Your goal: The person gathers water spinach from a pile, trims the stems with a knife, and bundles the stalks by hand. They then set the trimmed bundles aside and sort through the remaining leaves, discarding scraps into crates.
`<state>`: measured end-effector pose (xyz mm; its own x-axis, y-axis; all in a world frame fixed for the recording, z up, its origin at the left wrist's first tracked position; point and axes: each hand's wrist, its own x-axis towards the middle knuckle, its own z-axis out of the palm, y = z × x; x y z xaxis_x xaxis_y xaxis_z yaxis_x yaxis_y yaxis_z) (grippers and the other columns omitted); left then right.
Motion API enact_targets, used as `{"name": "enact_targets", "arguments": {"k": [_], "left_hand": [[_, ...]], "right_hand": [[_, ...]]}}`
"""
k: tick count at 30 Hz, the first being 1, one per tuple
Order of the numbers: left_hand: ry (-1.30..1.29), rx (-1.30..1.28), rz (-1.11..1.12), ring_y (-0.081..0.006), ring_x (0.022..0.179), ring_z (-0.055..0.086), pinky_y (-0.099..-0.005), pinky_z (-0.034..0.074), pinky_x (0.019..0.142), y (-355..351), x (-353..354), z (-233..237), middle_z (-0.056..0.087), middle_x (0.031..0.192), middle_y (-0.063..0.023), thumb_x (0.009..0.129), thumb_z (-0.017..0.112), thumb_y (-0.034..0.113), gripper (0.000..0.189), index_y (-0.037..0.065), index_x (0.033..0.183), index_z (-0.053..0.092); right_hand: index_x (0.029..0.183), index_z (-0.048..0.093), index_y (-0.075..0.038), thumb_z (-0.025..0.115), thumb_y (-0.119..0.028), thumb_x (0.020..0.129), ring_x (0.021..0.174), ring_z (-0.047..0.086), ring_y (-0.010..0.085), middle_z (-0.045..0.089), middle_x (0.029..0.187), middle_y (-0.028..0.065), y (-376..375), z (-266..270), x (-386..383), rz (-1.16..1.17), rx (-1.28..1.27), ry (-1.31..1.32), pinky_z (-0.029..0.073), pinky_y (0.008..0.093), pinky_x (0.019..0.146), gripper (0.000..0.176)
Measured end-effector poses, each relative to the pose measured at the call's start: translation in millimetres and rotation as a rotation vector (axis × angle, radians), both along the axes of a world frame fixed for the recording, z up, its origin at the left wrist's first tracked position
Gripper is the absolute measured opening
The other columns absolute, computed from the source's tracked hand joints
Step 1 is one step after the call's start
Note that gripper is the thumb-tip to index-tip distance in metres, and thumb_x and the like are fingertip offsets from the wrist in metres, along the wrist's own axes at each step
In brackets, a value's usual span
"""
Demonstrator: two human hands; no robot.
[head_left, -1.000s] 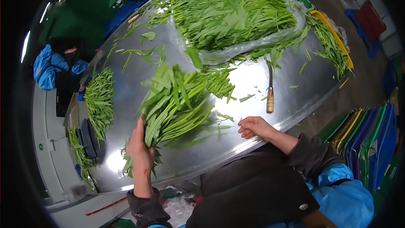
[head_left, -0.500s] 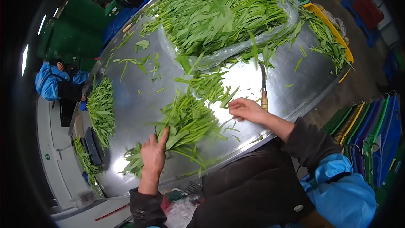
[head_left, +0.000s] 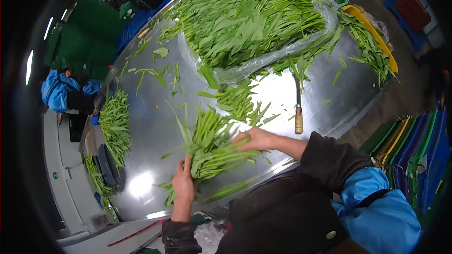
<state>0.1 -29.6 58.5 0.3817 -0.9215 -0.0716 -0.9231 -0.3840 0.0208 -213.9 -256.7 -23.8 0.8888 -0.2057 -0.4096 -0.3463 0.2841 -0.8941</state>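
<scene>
A loose bunch of water spinach [head_left: 209,148], long green stems with narrow leaves, lies on the metal table between my hands. My left hand [head_left: 183,183] is closed around its leafy left end, with some fingers hidden under the leaves. My right hand [head_left: 256,139] grips the stems on the other side; its fingertips are partly covered and slightly blurred. A smaller pile of cut stems [head_left: 238,101] lies just beyond the bunch. To the right of it rests a sickle [head_left: 298,117] with a curved dark blade and wooden handle, touched by neither hand.
A large heap of the greens [head_left: 254,23] sits on clear plastic at the table's far side. Bundles [head_left: 115,122] lie along the left edge. A yellow crate [head_left: 372,30] stands at the far right, folded crates [head_left: 409,155] nearer. A person in blue sleeves [head_left: 59,91] is at the left.
My right hand has moved left and down onto the stems and now grips them. My left hand has shifted slightly right, and the bunch is turned and gathered between both hands.
</scene>
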Motion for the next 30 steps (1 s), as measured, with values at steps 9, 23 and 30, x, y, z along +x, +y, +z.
{"name": "enact_targets", "arguments": {"k": [9,23,30], "left_hand": [[-0.139,-0.018,-0.212,-0.0338,0.086,0.06,-0.0417,0.048,0.074,3,5,45,0.059,0.116,-0.0176,0.067,0.058,-0.006,0.077,0.02,0.139,0.047],[-0.396,-0.1,-0.506,-0.0255,0.076,0.055,-0.0365,0.041,0.066,-37,-5,95,0.058,0.12,-0.0167,0.08,0.058,0.008,0.064,0.026,0.14,0.044],[-0.432,-0.113,-0.462,-0.0257,0.076,0.055,-0.037,0.041,0.066,-23,4,106,0.06,0.116,-0.0163,0.08,0.058,0.007,0.062,0.025,0.138,0.046]], "right_hand": [[0.103,0.069,-0.007,0.069,-0.026,0.085,0.051,0.053,0.007,0.068,0.074,0.0031,-61,-2,-58,-0.433,0.02,0.307,0.043,0.023,0.047,0.026],[0.092,0.059,-0.005,0.057,-0.042,0.091,0.056,0.056,0.0215,0.061,0.09,0.0091,-2,50,41,-0.228,-0.146,-0.084,0.049,0.0349,0.054,0.037],[0.102,0.059,0.0,0.056,-0.034,0.089,0.064,0.061,0.0286,0.064,0.098,0.0138,-93,-15,-38,-0.145,-0.541,0.091,0.049,0.0411,0.061,0.036]]}}
